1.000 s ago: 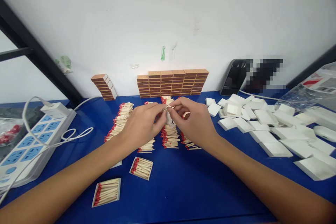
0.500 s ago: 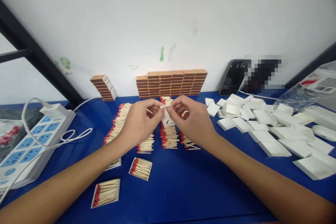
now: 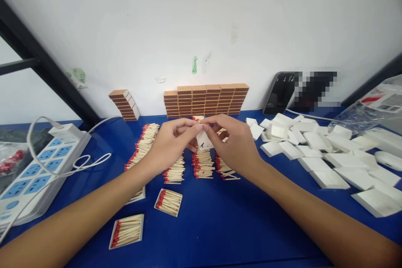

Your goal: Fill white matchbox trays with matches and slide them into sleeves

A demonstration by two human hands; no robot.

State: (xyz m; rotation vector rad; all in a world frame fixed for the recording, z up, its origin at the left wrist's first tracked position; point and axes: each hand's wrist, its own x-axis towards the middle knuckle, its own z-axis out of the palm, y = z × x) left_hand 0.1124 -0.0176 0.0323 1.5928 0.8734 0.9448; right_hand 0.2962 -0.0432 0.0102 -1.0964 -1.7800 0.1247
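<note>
My left hand and my right hand meet at the middle, both closed on a small white matchbox tray with a dark mark on its face. The two thumbs and forefingers pinch its upper end, hiding that edge. Behind and below it lie rows of loose red-tipped matches. Nearer to me, matches fill one white tray and another tray. A third filled tray is partly covered by my left forearm.
Closed matchboxes are stacked against the wall, with a smaller stack to their left. Many white trays lie heaped at right. A phone leans on the wall. A power strip with white cables sits at left.
My fingertips have come together over the tray's upper end, covering the folded edge that showed before. The tray has shifted slightly right; the things on the table stay as they were.
</note>
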